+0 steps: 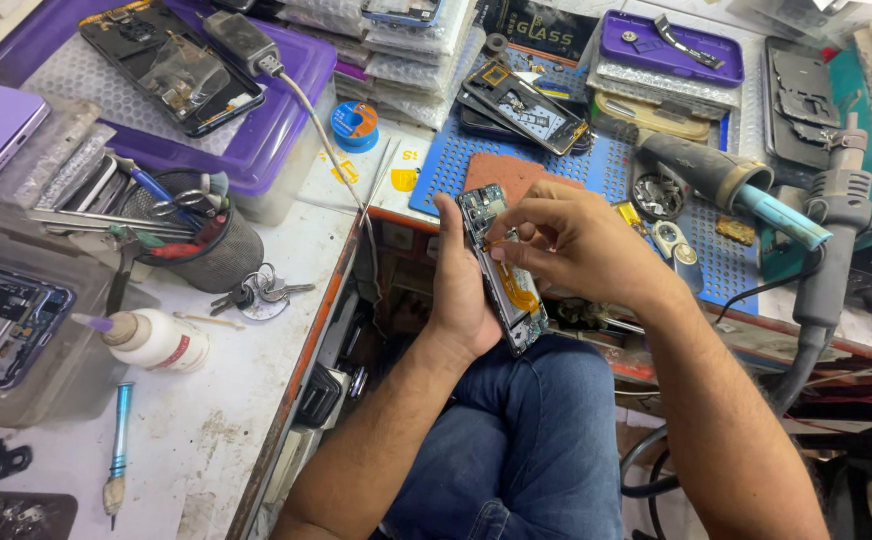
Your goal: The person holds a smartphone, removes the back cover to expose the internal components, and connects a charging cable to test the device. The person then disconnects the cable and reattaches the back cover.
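Head camera, looking down over the lap: my left hand (464, 290) cradles an opened smartphone (501, 265) on edge above my knees, fingers wrapped along its back and thumb pressed against the near rim. My right hand (576, 240) hovers over the exposed board, thumb and forefinger pinched together on something small near the yellow flex strip; I cannot tell whether it is a connector, a screw or a fine tool, since the fingers cover it.

By my reading, the step in hand is work on an internal part of the phone, midway through a teardown or reassembly. The next move calls for a steady left grip and a light, precise pull or press from the pinching fingers, without bending the ribbon.

Counted on the benches: one hot-air gun (731, 185) on the blue perforated mat (596, 165), one mesh tool cup (211, 240), one bunch of keys (256, 292), one white glue bottle (151, 340), one blue-handled screwdriver (118, 450), one solder spool (355, 123), and two purple trays (266, 140) (671, 50).
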